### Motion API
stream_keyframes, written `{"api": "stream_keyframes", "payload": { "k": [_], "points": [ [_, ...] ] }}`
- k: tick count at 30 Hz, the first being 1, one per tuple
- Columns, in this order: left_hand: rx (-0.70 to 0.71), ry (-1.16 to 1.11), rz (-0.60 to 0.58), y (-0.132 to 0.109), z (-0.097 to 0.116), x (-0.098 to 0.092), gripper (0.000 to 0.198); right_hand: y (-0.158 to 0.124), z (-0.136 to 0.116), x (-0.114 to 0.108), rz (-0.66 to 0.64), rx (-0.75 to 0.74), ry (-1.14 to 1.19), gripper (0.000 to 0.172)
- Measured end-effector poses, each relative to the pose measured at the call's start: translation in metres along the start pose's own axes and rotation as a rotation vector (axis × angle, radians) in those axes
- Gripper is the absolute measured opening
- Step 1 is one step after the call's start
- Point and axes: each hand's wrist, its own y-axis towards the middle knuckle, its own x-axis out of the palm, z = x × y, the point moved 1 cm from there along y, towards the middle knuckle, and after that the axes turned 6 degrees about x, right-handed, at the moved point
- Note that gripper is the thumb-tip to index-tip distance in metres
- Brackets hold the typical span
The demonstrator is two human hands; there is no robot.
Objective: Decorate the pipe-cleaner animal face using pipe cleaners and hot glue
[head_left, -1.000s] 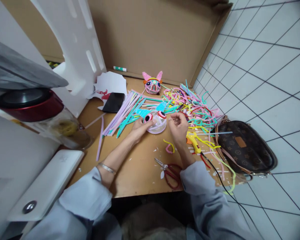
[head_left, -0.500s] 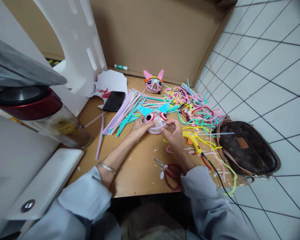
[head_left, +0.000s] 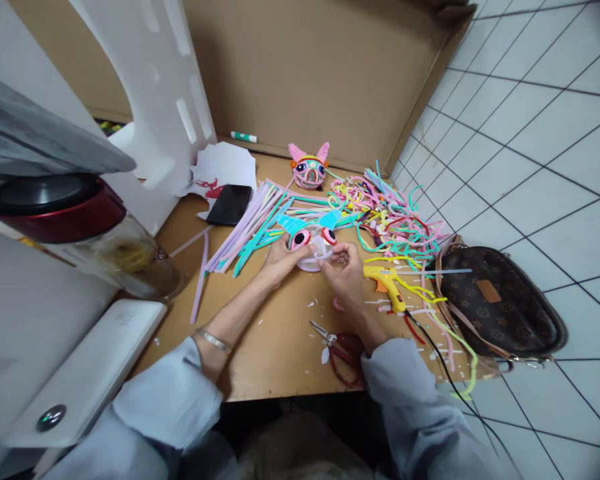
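A clear round animal head with turquoise pipe-cleaner ears, big pink-rimmed eyes and lilac pipe cleaner along its lower front is held above the table. My left hand grips its left side, thumb on the front and the other fingers mostly hidden behind. At its lower right edge my right hand is closed in a pinch on the lilac pipe cleaner; the fingertips partly cover the spot. A yellow glue gun lies just right of this hand. Red-handled scissors rest below it, partly under the right forearm.
A finished-looking pink-eared head stands at the back. Straight pipe cleaners and a tangled pile lie behind my hands. A phone, glass bottle and white power bank are left, a brown bag right.
My right hand has shifted slightly at the head's lower right edge, its fingers drawn closer together. The left hand keeps its hold; the whole view has moved a little.
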Motion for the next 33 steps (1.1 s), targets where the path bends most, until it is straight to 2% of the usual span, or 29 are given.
{"api": "stream_keyframes", "payload": {
  "k": [9,15,25,33],
  "points": [
    [-0.007,0.019,0.007,-0.003,0.004,0.0,0.041,0.001,0.001,0.001,0.008,-0.022,-0.056,0.033],
    [-0.011,0.034,-0.002,-0.001,-0.001,0.0,0.044,-0.001,-0.001,0.003,0.056,-0.054,-0.055,0.029],
    [-0.001,0.098,0.007,-0.004,0.004,0.001,0.042,-0.006,-0.001,0.008,0.122,-0.129,-0.12,0.028],
    [0.022,0.05,-0.029,0.001,-0.01,-0.001,0.053,-0.007,-0.004,0.008,0.128,-0.159,-0.138,0.028]
  ]
}}
